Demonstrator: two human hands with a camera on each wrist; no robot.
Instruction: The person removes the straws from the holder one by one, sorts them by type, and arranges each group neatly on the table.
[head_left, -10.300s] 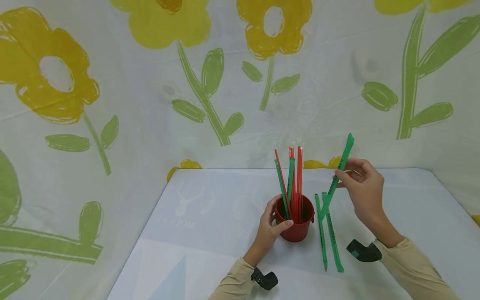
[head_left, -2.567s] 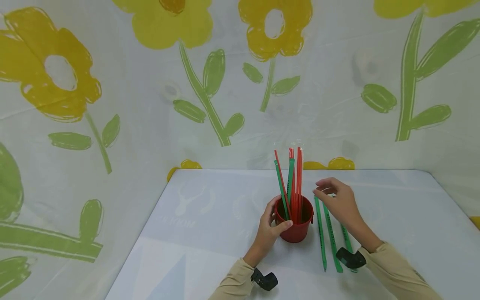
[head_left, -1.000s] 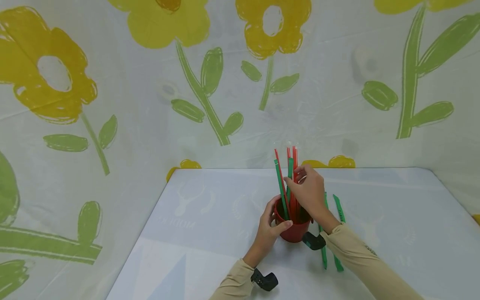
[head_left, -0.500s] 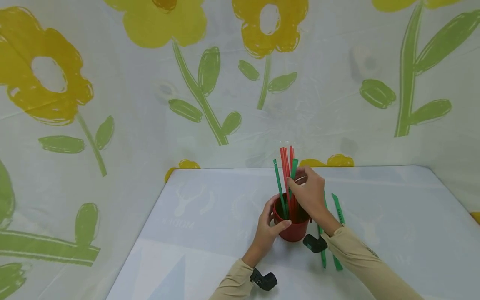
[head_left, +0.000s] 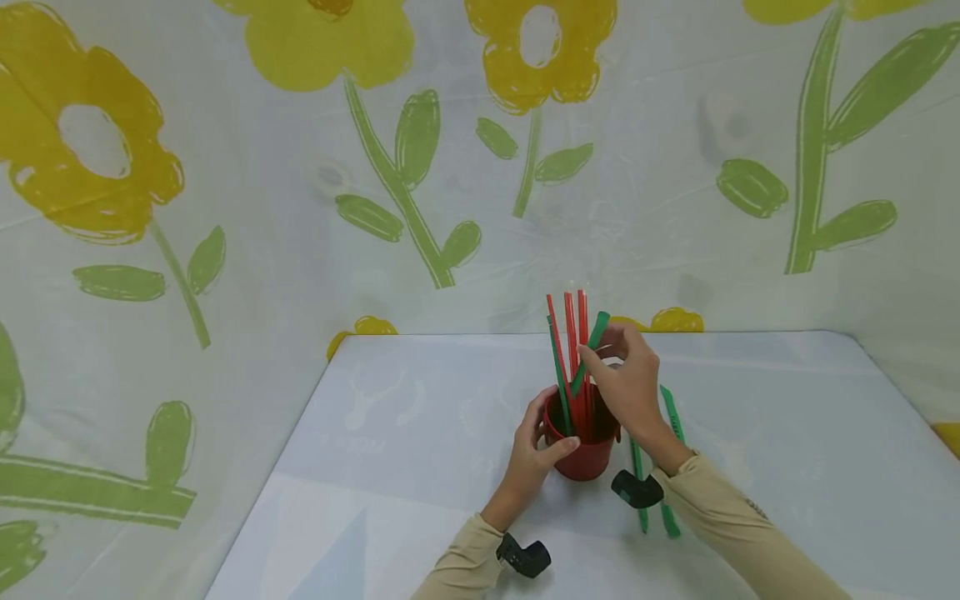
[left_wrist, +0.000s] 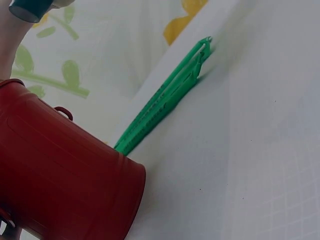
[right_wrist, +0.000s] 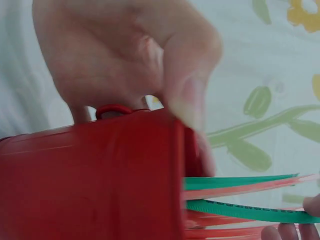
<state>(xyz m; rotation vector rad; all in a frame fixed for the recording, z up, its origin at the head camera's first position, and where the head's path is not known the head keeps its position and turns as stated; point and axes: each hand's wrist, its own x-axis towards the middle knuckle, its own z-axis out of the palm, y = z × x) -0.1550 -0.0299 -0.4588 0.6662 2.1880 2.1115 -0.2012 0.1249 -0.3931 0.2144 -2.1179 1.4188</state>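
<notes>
My left hand (head_left: 528,458) grips a small red bucket (head_left: 585,463), its thumb over the front of the rim. Above the bucket, my right hand (head_left: 628,383) pinches a green wrapped straw (head_left: 599,327) between thumb and fingers. That straw leans right, its lower end at the bucket's mouth. Several red straws (head_left: 570,321) in clear film and another green straw (head_left: 557,354) stand in the bucket. In the right wrist view the pinched green straw (right_wrist: 250,210) reaches from the rim to the right fingertips (right_wrist: 311,205).
Green wrapped straws (head_left: 672,414) lie lengthwise on the white table (head_left: 420,450) right of the bucket, partly hidden under the right forearm. The left wrist view shows green straws (left_wrist: 162,105) beside the bucket. A flower-printed curtain (head_left: 637,167) hangs behind the table.
From above the table straws, the right hand has moved left to the bucket. The green straw in its fingers has tilted right and come up slightly. The left hand keeps its grip.
</notes>
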